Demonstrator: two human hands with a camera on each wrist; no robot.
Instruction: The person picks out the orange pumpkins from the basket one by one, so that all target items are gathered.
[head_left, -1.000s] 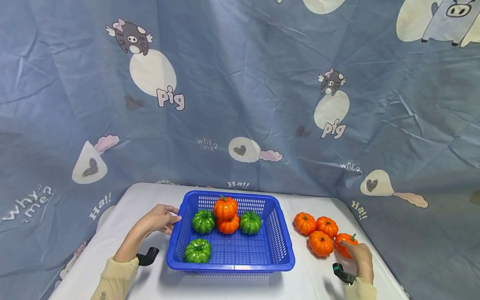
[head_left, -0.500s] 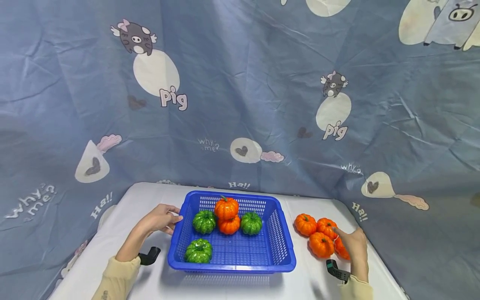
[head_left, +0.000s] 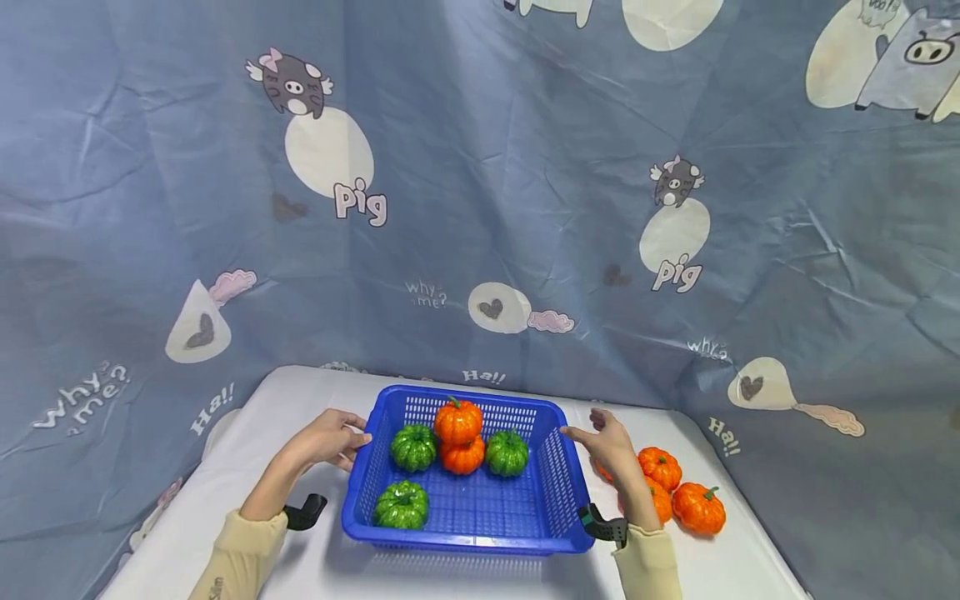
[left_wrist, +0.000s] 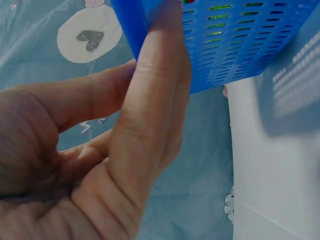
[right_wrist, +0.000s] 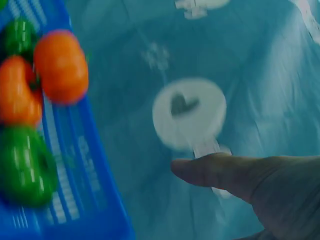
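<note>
My left hand (head_left: 330, 437) pinches the left rim of a blue plastic basket (head_left: 468, 542); the left wrist view shows the thumb and fingers on either side of the basket wall (left_wrist: 220, 45). Two orange pumpkins sit in the basket's back half, the upper pumpkin (head_left: 458, 422) resting on the lower one (head_left: 462, 457). Around them are a left green pumpkin (head_left: 414, 447), a right green pumpkin (head_left: 507, 453) and a front green pumpkin (head_left: 402, 505). My right hand (head_left: 609, 446), holding nothing, hovers by the right rim with thumb and fingers spread. Contact with the rim cannot be told.
Right of the basket several orange pumpkins (head_left: 699, 508) lie on the white-covered table (head_left: 442, 583), some partly hidden behind my right forearm. A blue patterned cloth (head_left: 480, 208) hangs behind and beside the table.
My right hand has left the rightmost orange pumpkin and moved left to the basket's right rim, uncovering that pumpkin. The left hand stays on the left rim. The head view has shifted slightly.
</note>
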